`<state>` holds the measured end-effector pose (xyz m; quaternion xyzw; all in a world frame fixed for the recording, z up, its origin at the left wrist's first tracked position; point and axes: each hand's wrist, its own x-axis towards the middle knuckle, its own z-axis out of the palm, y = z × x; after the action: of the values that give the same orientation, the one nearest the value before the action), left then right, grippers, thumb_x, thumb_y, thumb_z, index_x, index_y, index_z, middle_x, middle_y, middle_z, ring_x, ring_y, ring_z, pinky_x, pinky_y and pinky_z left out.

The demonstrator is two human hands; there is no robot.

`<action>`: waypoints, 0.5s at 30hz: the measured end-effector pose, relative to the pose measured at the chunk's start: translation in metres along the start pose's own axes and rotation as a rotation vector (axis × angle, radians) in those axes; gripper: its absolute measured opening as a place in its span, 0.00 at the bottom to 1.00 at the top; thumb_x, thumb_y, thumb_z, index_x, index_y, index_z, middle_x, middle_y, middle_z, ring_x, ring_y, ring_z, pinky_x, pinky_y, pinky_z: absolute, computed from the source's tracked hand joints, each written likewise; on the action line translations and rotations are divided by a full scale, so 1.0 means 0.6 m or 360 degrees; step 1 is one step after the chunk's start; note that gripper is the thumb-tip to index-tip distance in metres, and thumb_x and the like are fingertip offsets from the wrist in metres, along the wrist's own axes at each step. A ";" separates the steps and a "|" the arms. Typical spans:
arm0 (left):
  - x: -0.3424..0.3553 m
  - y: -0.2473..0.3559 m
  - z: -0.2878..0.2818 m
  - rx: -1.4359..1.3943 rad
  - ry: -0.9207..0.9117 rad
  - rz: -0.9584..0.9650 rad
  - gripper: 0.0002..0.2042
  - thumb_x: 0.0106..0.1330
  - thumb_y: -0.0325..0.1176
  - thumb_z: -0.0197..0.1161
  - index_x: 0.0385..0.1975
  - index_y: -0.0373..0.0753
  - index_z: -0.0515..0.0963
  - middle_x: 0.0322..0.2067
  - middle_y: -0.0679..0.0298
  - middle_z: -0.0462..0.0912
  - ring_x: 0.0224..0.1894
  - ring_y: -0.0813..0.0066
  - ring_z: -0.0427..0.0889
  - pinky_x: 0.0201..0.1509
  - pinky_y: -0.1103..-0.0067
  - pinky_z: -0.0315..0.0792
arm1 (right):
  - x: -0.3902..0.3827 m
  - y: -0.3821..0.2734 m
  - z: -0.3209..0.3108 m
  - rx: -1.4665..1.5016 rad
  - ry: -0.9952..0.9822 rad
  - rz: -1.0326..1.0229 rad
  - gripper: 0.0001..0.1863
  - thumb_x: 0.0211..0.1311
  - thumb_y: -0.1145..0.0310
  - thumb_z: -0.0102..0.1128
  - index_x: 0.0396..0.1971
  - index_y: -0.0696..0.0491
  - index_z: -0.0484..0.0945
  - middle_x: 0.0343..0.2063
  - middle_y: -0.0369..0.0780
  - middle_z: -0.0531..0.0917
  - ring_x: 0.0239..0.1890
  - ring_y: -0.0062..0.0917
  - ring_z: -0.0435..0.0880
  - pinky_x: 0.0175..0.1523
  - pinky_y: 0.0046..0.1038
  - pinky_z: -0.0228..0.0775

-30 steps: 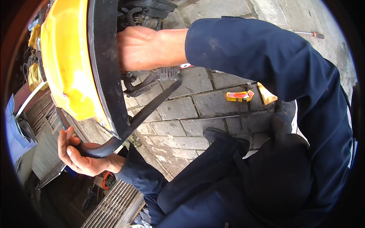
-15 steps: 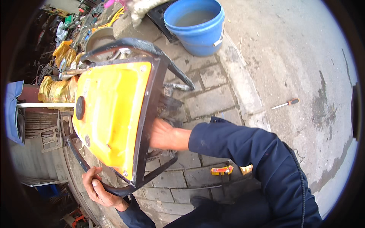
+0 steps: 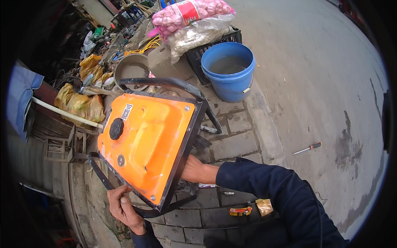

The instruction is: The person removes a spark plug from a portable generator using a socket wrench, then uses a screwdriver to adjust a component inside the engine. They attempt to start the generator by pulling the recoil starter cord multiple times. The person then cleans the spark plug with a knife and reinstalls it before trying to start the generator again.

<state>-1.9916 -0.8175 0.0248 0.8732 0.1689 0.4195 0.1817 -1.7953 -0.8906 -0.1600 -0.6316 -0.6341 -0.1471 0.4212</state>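
A portable generator (image 3: 153, 140) with an orange fuel tank, black cap (image 3: 116, 128) and black tubular frame (image 3: 186, 84) stands before me, seen at a slant. At its near left corner my left hand (image 3: 125, 210) is closed round the frame tube. My right hand (image 3: 197, 170) reaches in beneath the tank's right edge, among dark engine parts. Its fingers are hidden there, so what they touch does not show. On the paving near my right forearm lie a spark plug (image 3: 227, 193), a small red-and-yellow package (image 3: 240, 211) and a gold-coloured packet (image 3: 264, 207).
A blue bucket (image 3: 228, 89) of murky water stands beyond the generator, beside a black crate (image 3: 198, 58) with bagged garlic (image 3: 192, 16). A screwdriver (image 3: 308, 148) lies on the concrete at right. Yellow bags (image 3: 80, 105), a round basin (image 3: 131, 68) and clutter fill the far left.
My view has shifted, so the garlic bags and spark plug now show and the generator sits lower and farther right. Both hands keep about the same places on it.
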 end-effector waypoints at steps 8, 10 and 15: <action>0.000 0.005 -0.007 0.0088 -0.0061 0.0011 0.14 0.72 0.35 0.51 0.42 0.30 0.80 0.32 0.59 0.80 0.38 0.71 0.76 0.47 0.74 0.68 | 0.003 0.000 -0.008 0.0279 -0.0155 0.0203 0.26 0.66 0.65 0.53 0.63 0.54 0.75 0.66 0.48 0.75 0.67 0.43 0.74 0.72 0.39 0.65; 0.001 0.006 -0.006 0.0072 -0.0058 0.0021 0.14 0.72 0.35 0.51 0.42 0.30 0.80 0.32 0.59 0.80 0.38 0.71 0.76 0.46 0.75 0.68 | 0.003 -0.001 -0.010 0.0259 -0.0199 0.0211 0.25 0.66 0.65 0.52 0.63 0.54 0.75 0.66 0.48 0.75 0.67 0.42 0.74 0.72 0.40 0.65; 0.002 0.004 -0.001 0.0043 0.0014 0.0033 0.15 0.72 0.37 0.52 0.40 0.31 0.82 0.29 0.57 0.83 0.35 0.68 0.74 0.41 0.73 0.66 | 0.005 -0.006 -0.010 0.0179 -0.0008 0.0116 0.24 0.67 0.65 0.52 0.62 0.54 0.75 0.65 0.48 0.76 0.66 0.43 0.74 0.71 0.41 0.66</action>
<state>-1.9911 -0.8191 0.0272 0.8754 0.1663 0.4230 0.1647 -1.7957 -0.8934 -0.1527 -0.6298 -0.6190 -0.0943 0.4597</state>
